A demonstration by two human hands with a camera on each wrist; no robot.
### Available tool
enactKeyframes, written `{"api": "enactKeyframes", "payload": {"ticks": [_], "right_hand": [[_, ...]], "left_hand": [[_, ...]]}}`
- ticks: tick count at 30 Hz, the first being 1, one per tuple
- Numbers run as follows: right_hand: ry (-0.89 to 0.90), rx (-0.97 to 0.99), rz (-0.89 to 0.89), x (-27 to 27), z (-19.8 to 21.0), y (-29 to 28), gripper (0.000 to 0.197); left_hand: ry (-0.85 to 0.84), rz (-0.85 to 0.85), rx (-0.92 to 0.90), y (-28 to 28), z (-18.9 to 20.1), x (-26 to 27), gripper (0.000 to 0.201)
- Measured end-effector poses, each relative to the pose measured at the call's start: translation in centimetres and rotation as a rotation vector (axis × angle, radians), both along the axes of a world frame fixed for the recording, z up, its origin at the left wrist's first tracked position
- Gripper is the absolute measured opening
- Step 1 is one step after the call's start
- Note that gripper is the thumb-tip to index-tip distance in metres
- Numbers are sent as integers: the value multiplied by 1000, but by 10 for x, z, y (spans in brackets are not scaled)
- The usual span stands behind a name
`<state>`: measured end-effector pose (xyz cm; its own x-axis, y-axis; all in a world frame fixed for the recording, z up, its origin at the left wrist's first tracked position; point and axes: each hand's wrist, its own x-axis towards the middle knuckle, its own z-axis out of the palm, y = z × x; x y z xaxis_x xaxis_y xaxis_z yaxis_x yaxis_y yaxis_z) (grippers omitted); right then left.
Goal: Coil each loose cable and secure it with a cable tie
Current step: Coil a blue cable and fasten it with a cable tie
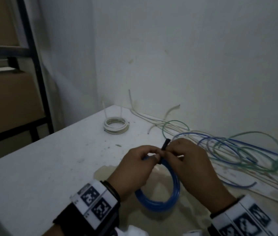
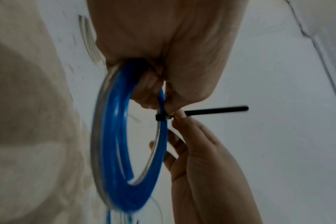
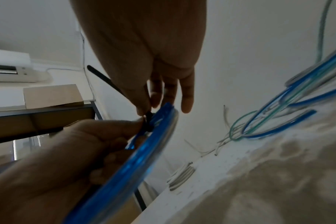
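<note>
White bench [image 1: 49,159] is carrying loose cables [image 1: 236,150] along its right edge; left hand [image 1: 134,166] fingers are gripping the blue coil [image 1: 160,203], right hand [image 1: 194,160] fingers pinching the black cable tie [image 2: 217,109].

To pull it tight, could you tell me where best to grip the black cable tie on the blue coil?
Grip the cable tie by its free tail, coming from outside the blue coil; the tail juts straight out past the head, clear of both hands' fingers.
</note>
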<state>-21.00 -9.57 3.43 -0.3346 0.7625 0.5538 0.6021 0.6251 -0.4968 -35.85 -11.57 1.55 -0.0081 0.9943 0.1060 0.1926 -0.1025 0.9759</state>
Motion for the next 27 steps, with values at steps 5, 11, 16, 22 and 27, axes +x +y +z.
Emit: {"api": "enactKeyframes", "payload": {"ticks": [5, 11, 16, 22, 27], "right_hand": [[96, -687, 17, -28, -3, 15, 28], [535, -1106, 94, -58, -10, 40, 20], [856, -1010, 22, -76, -14, 84, 18], [1049, -992, -21, -127, -18, 142, 9], [1052, -1041, -27, -167, -31, 177, 5]], "left_hand": [[-102, -86, -207, 28, 5, -61, 18], [-142, -121, -301, 60, 1, -91, 24], [-484, 367, -213, 109, -7, -135, 29], [-840, 446, -168, 138, -29, -155, 35], [-821, 413, -127, 147, -43, -154, 43]]}}
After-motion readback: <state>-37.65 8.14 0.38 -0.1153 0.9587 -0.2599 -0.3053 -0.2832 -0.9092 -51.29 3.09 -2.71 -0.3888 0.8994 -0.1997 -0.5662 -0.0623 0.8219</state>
